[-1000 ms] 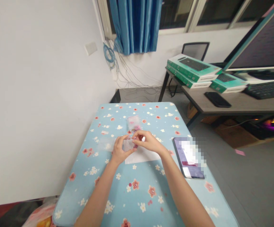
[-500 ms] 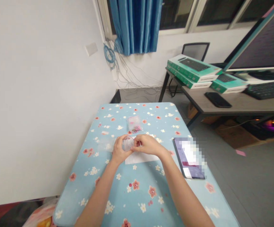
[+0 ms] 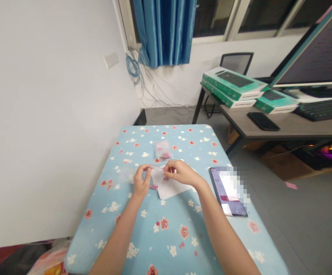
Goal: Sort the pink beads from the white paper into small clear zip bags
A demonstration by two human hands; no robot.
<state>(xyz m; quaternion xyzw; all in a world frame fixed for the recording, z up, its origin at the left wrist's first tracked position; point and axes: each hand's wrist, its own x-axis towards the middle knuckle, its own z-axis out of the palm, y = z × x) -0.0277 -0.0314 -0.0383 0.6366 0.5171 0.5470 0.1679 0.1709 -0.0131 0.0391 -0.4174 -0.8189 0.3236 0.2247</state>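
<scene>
A thin cord [image 3: 156,166] runs in a shallow curve between my two hands. My left hand [image 3: 142,181] pinches one end of it between thumb and fingertips. The other end is in the closed fingers of my right hand [image 3: 181,173]. Beneath my hands lies a sheet of white paper [image 3: 168,188]. Close to my left hand, a short row of pink beads [image 3: 153,187] shows at the paper's left side; whether it is on the cord I cannot tell. Beyond my hands rests a clear plastic bag [image 3: 163,147] with pink beads inside.
A phone [image 3: 229,193] with a lit screen lies at the right of the flowered tablecloth [image 3: 151,236]. To the right stands a desk [image 3: 298,128] with keyboard boxes [image 3: 235,84], a dark phone [image 3: 263,121] and a monitor. A white wall borders the left side.
My hands have drawn apart, stretching the cord between them; it was a rounder loop. My left hand has shifted slightly left, uncovering pink beads, and the paper has turned a little.
</scene>
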